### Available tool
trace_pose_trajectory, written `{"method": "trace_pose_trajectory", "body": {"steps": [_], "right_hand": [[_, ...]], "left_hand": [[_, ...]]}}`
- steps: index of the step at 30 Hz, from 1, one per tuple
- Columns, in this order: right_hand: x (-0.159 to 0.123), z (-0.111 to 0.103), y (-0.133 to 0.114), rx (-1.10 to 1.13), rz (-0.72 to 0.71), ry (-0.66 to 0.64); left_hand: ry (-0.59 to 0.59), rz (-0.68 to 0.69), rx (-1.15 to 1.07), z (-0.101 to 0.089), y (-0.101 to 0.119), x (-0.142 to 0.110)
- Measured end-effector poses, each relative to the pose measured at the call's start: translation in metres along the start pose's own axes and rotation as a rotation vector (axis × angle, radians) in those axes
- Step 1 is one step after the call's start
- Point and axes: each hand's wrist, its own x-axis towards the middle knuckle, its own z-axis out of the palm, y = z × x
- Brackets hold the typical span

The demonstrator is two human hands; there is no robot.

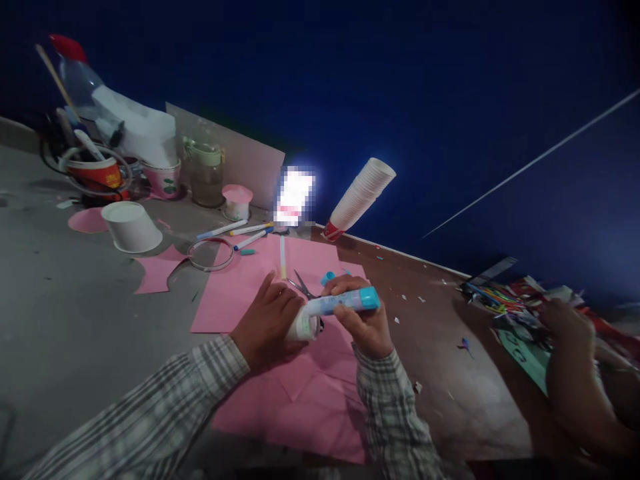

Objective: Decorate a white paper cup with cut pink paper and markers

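My left hand (273, 317) is closed around a small white paper cup (303, 325) lying on its side, with a faint green print on it. In my right hand (367, 327) is a glue stick (345, 301) with a pale blue body and a turquoise end. Its left tip meets the cup's edge; whether it presses on the paper I cannot tell. Just beyond my hands lie dark scissors (303, 285), partly hidden, and a turquoise cap (328, 277). Pink paper sheets (235, 293) spread out beneath both hands.
An upturned white cup (131, 228), a ring (211, 255) and several markers (250, 239) lie left. Behind stand a glass jar (206, 177), a red pen cup (97, 173) and a leaning stack of paper cups (360, 199). Another person's arm (575, 373) reaches in at right.
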Motion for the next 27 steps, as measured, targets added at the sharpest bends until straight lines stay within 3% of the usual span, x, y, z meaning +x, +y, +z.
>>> {"method": "trace_pose_trajectory", "body": {"steps": [6, 15, 21, 27], "right_hand": [[-0.001, 0.007, -0.012, -0.104, -0.015, -0.176], [-0.006, 0.005, -0.021, -0.159, -0.037, -0.277], [-0.008, -0.005, -0.021, -0.058, -0.044, -0.126], [-0.004, 0.012, -0.014, -0.117, -0.128, -0.107]], "left_hand": [[0.016, -0.013, -0.02, 0.003, 0.0, 0.001], [0.029, -0.112, -0.064, 0.004, -0.005, 0.003], [-0.006, -0.154, -0.082, 0.0, -0.008, 0.004], [-0.003, -0.152, -0.084, 0.002, -0.007, 0.004]]}}
